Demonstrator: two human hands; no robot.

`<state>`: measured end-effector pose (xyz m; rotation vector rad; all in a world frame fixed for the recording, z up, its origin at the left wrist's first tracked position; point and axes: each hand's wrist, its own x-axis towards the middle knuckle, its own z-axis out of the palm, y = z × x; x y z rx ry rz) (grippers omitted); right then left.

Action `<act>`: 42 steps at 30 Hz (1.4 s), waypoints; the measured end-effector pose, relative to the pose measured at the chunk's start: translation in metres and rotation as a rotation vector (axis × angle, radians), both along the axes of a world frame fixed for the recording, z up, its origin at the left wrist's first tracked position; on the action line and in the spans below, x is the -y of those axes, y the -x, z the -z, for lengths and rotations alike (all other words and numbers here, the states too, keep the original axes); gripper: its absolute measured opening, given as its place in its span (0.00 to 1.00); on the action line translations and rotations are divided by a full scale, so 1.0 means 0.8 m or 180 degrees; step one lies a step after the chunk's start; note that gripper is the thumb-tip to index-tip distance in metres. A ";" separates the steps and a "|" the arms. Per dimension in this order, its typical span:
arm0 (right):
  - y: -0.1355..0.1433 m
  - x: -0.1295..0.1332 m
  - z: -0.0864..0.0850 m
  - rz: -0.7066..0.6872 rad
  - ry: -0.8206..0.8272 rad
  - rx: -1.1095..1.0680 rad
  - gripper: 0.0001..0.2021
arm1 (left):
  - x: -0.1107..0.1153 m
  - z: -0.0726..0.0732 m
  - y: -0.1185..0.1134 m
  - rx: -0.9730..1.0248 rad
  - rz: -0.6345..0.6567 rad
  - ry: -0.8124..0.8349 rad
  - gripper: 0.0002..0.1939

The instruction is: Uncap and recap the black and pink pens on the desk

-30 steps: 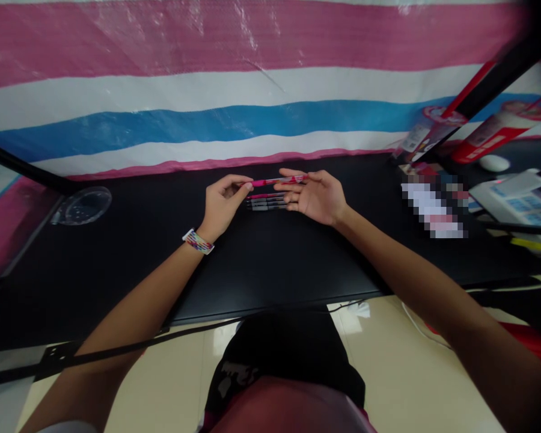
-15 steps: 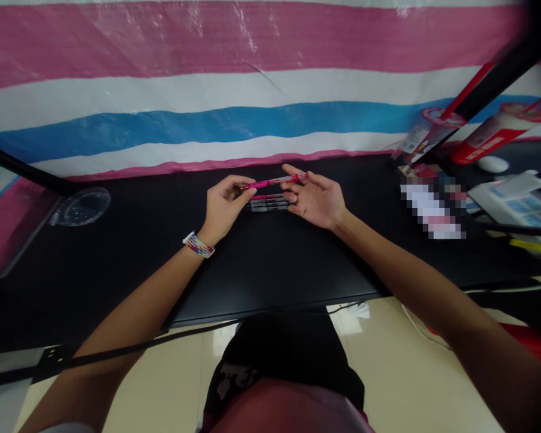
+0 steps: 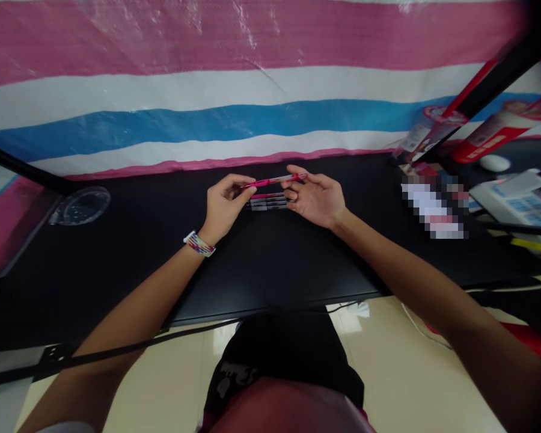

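A pink pen [image 3: 275, 180] with a clear middle section is held level between my two hands, above the black table. My left hand [image 3: 225, 203] pinches its left end between thumb and fingers. At the other end, my right hand [image 3: 319, 197] has its palm turned up, with thumb and index finger closed on the pen's tip and the other fingers loosely curled. Just below, several pens [image 3: 268, 203] lie side by side in a row on the table, one with pink and the others dark or clear; their ends are partly hidden by my fingers.
A clear plastic lid [image 3: 80, 206] lies on the left of the black table [image 3: 270, 264]. To the right stand a clear cup [image 3: 426, 135] with a red straw and a red-and-white cup [image 3: 496, 135]. A white rounded object [image 3: 495, 163] sits near them. Striped sheeting [image 3: 234, 120] hangs behind.
Both hands keep the pink pen in nearly the same place. The fingers of my right hand have shifted very slightly; the row of pens lies as before.
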<state>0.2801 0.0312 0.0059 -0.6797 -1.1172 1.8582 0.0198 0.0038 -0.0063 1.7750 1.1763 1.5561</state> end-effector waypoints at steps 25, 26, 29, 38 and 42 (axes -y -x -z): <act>0.002 0.002 -0.003 -0.0009 0.0101 -0.0025 0.22 | -0.002 0.001 0.001 0.0018 -0.0054 0.0043 0.14; 0.002 0.002 -0.003 0.0004 0.0107 -0.0019 0.22 | -0.002 0.002 0.001 0.0022 -0.0048 0.0043 0.14; 0.003 0.002 -0.003 0.0008 0.0137 -0.0061 0.18 | -0.003 0.003 0.002 0.0042 -0.0030 0.0020 0.14; 0.001 -0.002 0.003 -0.0138 0.0073 -0.0271 0.19 | -0.003 0.004 0.002 -0.0041 -0.0057 0.0052 0.14; 0.000 -0.003 0.003 -0.0109 -0.0021 -0.0028 0.22 | -0.003 0.003 0.002 -0.0045 -0.0060 0.0033 0.12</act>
